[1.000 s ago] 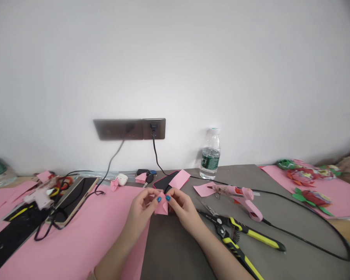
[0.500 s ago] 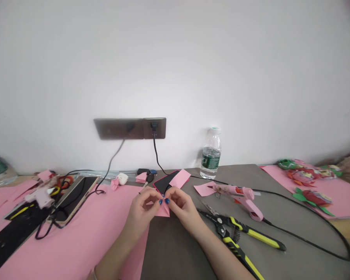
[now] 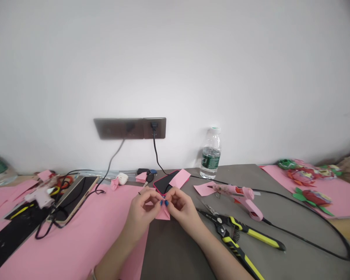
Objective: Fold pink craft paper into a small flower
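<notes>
Left hand [image 3: 144,208] pinches a small folded pink paper [image 3: 163,212] between thumb and fingers, over the left edge of the grey mat [image 3: 175,249], beside the large pink sheet [image 3: 105,229]. Right hand [image 3: 179,206] pinches the same paper, the two thumbs nearly meeting. Behind them, a pink-edged phone [image 3: 165,182] lies partly under a pink slip [image 3: 180,179]. Rightward, yellow-and-black pliers [image 3: 221,225] lie open nearer the mat's front than the pink glue gun [image 3: 242,196].
</notes>
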The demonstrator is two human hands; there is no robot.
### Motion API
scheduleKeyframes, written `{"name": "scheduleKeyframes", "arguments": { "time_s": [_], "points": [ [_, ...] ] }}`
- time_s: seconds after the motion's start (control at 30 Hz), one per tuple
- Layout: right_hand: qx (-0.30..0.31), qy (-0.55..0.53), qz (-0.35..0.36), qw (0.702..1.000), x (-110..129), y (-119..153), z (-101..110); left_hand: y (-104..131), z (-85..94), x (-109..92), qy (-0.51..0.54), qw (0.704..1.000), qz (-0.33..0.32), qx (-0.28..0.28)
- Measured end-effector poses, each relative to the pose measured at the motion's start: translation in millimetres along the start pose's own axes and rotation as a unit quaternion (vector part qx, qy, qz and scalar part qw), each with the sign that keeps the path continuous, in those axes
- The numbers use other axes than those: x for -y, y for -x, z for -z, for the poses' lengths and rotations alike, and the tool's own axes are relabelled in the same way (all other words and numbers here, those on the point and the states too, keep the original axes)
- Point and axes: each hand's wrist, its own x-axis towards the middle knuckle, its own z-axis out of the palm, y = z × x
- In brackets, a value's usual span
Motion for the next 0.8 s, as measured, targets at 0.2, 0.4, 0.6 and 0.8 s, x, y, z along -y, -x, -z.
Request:
{"name": "scheduleKeyframes", "arguments": {
  "time_s": [0.2, 0.4, 0.6, 0.8],
  "points": [
    [-0.009, 0.001, 0.012, 1.000, 1.7, -0.5, 1.3, 2.5, 0.1, 2.3, 0.002, 1.000, -0.027, -0.015],
    [0.001, 0.006, 0.032, 0.999, 5.3, 1.1, 1.3, 0.8, 0.0, -2.2, 0.031, 0.999, -0.019, -0.005],
    [-0.003, 0.009, 0.051, 0.999, 6.5, 0.8, 1.8, 1.2, 0.7, -3.6, 0.047, 0.998, -0.038, 0.012],
    [-0.032, 0.043, 0.081, 0.995, 4.3, 1.2, 4.6, -2.8, 2.4, 1.3, 0.144, 0.987, 0.065, -0.006]
  ]
}}
